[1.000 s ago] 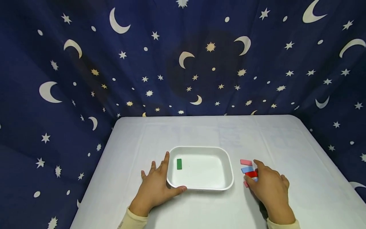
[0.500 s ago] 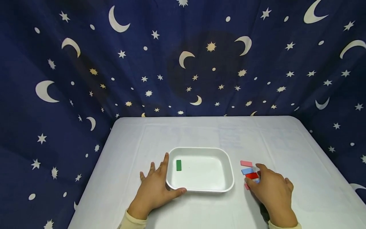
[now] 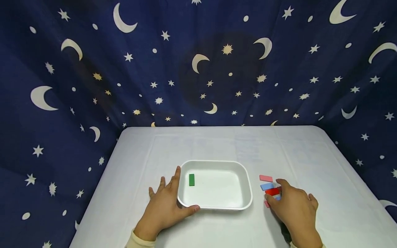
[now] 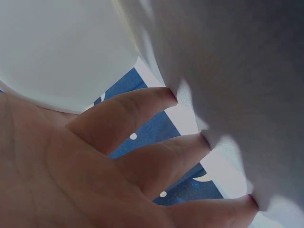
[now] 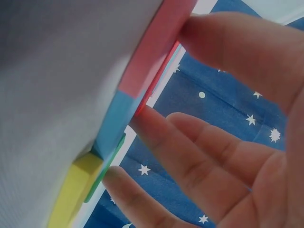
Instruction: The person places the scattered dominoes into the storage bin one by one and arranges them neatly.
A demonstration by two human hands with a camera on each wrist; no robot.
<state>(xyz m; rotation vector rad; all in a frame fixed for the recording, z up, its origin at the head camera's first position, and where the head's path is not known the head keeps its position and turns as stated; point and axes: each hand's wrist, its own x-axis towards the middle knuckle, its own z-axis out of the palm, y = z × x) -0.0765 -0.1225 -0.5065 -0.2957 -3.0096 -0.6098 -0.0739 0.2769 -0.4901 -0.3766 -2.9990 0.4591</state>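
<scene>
My left hand (image 3: pixel 162 208) is spread at the left end of a white tray (image 3: pixel 215 208), with the index finger along its side and the thumb at the front rim. In the left wrist view, the other fingertips (image 4: pixel 166 97) touch the white tabletop. Inside the tray lies a green block (image 3: pixel 191 179). My right hand (image 3: pixel 294 208) bends over a small group of flat coloured blocks and pinches a red block (image 3: pixel 272 192) between thumb and fingertips. Beside it lie a pink block (image 3: pixel 266 178) and a blue block (image 3: pixel 267 186); the hand partly hides others.
In the right wrist view, a yellow block (image 5: pixel 71 190) and a green block (image 5: pixel 104 166) lie under the hand. A white cloth covers the table (image 3: pixel 198 143). Behind it hangs a dark blue curtain (image 3: pixel 173 65) with moons and stars.
The head view has shifted slightly. My right hand has moved a little to the right relative to the blocks, showing more of the red one. The left hand stays at the tray.
</scene>
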